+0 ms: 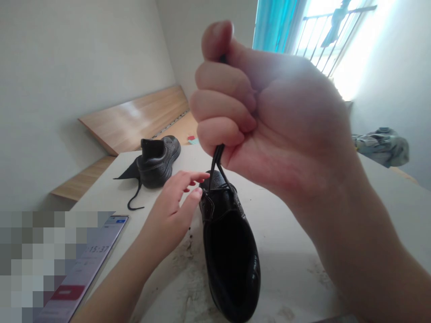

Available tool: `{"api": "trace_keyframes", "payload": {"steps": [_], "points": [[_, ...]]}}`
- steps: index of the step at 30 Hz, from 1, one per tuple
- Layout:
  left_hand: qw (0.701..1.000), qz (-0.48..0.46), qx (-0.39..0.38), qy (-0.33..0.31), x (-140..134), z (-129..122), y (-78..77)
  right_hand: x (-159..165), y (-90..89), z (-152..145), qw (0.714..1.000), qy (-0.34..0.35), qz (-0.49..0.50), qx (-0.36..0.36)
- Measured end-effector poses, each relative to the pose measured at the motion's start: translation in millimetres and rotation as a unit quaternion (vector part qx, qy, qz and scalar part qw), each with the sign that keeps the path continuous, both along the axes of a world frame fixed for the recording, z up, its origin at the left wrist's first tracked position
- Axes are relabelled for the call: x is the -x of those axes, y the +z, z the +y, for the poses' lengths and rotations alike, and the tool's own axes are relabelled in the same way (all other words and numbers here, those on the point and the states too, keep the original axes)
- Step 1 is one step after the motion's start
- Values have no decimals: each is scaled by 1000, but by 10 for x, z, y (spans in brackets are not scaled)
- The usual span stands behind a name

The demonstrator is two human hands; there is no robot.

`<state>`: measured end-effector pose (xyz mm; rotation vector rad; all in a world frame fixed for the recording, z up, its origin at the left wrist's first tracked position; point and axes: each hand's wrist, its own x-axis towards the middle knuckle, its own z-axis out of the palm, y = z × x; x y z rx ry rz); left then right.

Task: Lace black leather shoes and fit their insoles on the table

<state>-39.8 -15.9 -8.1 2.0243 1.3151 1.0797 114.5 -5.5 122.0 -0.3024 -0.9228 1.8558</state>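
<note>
A black shoe (pixel 208 251) stands on the white table, its heel towards me and its toe pointing away. Raised high above it, my right hand (pixel 232 98) is closed in a fist around the black shoelaces (pixel 218 154), which run taut down to the eyelets. My left hand (pixel 178 199) is beside the front of the shoe on its left, fingers apart, index finger and thumb reaching to the laces and the eyelet edge. Whether those fingertips touch the lace or the shoe, I cannot tell. My right fist and its laces partly cover the view behind them.
Another black shoe (pixel 156 163) stands farther back on the left, a loose lace trailing. A phone (pixel 101 251) lies at the left edge of the table (pixel 289 251), which has dirt marks. Wooden boards (pixel 141 116) are behind; crumpled cloth (pixel 384 146) lies at the right.
</note>
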Motion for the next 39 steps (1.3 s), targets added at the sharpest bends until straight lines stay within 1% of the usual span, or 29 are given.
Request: {"api": "trace_keyframes", "payload": {"steps": [2,5,8,11,14,18,22,27,31,33,35,37,39], "points": [[999,46,15,-24,-23,66,-74,5,-1,-11,1000,8,-18,-8],[996,39,42,-64,-70,117,-157,7,-2,-18,999,20,-41,-19],[996,26,69,-57,-95,134,-190,6,-9,-19,998,43,-34,-26],[996,9,67,-57,-100,134,-189,6,-19,-24,997,70,-18,-25],[997,3,53,-59,-100,124,-177,3,-21,-28,996,84,-21,-23],[995,20,57,-80,-106,124,-173,2,-15,-26,996,80,-29,-24],[994,33,68,-75,-146,130,-139,10,-11,-31,996,85,-15,-17],[995,-4,68,-73,-199,97,-53,15,-13,-46,996,83,-25,-25],[994,-19,79,-77,-202,91,-53,6,-21,-41,993,114,2,-14],[994,-11,88,-69,-196,84,-64,2,-23,-33,993,121,9,-12],[994,15,85,-62,-186,67,-74,0,-26,-25,993,118,10,-11],[995,42,60,-61,-178,46,-85,0,-32,-20,993,114,6,-13],[996,47,37,-61,-177,40,-100,0,-43,-21,994,109,-1,-23]]}}
